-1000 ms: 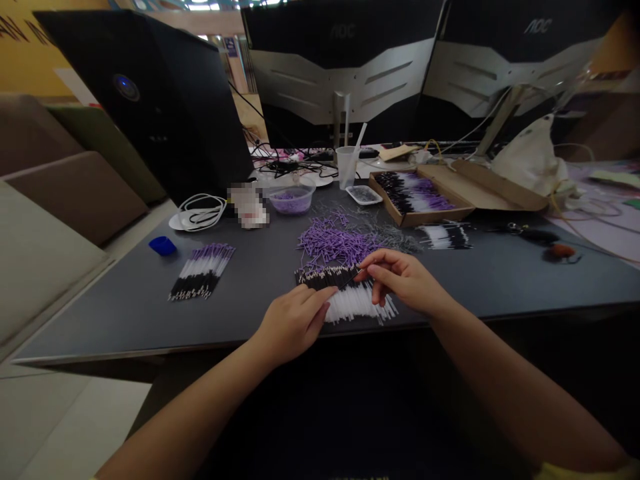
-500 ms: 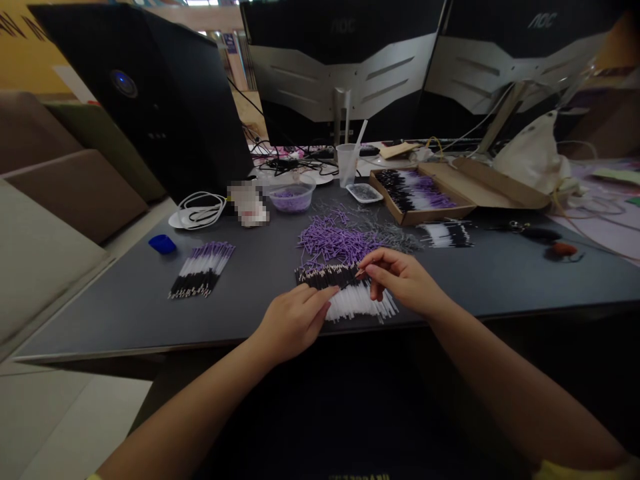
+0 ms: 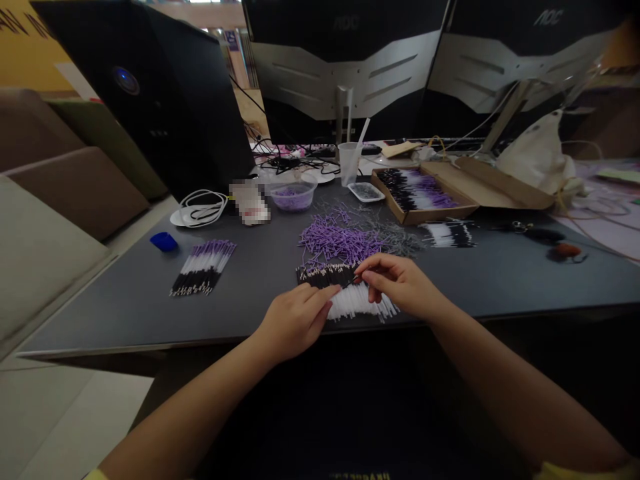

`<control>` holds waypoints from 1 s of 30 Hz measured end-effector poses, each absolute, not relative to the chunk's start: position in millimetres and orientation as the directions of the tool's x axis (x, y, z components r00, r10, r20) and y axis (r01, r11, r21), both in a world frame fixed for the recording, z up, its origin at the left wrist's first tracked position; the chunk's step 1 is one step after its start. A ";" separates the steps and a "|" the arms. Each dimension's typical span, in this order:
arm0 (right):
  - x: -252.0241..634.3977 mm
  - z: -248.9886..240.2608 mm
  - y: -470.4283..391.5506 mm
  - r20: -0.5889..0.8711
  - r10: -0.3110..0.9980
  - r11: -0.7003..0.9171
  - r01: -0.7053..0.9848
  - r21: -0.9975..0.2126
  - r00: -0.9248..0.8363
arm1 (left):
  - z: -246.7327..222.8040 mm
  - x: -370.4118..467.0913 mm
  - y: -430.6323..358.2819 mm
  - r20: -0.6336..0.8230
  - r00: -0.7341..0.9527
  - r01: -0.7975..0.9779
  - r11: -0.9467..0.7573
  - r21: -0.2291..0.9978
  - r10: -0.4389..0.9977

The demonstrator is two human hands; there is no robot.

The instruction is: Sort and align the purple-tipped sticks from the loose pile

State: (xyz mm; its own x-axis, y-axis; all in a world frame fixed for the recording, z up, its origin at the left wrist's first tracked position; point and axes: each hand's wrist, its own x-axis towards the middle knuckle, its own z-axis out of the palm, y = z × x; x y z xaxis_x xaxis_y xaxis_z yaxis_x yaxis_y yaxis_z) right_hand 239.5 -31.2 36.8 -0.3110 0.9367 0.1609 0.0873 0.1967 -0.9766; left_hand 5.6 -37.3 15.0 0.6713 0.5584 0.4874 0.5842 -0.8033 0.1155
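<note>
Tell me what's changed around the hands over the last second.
Only a little: the right hand has its fingertips slightly closer to the left hand. Whether it has gripped or released a stick is too small to tell. The left hand stays on the row of black-and-white sticks; the purple pile, left-side bundle and cardboard box look unchanged.

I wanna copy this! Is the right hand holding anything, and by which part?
The right hand seems to pinch a thin dark stick near its pale tip; too small to be sure.
</note>
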 end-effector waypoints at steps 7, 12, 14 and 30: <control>237.6 37.5 -33.3 0.142 0.933 0.184 0.097 -0.978 -0.331 | 16.3 7.7 -38.3 0.517 0.688 0.548 -0.832 0.090 0.509; 238.2 37.7 -32.3 0.158 0.943 0.198 0.110 -0.974 -0.294 | 13.5 5.8 -35.4 0.514 0.706 0.519 -0.850 0.090 0.487; 238.3 38.4 -32.5 0.160 0.943 0.205 0.132 -0.970 -0.291 | 12.9 4.7 -34.7 0.520 0.700 0.516 -0.850 0.105 0.489; 239.3 36.6 -34.5 0.179 0.950 0.239 0.226 -0.944 -0.256 | 29.1 -1.2 -15.1 -0.070 0.203 -0.167 0.105 0.980 0.977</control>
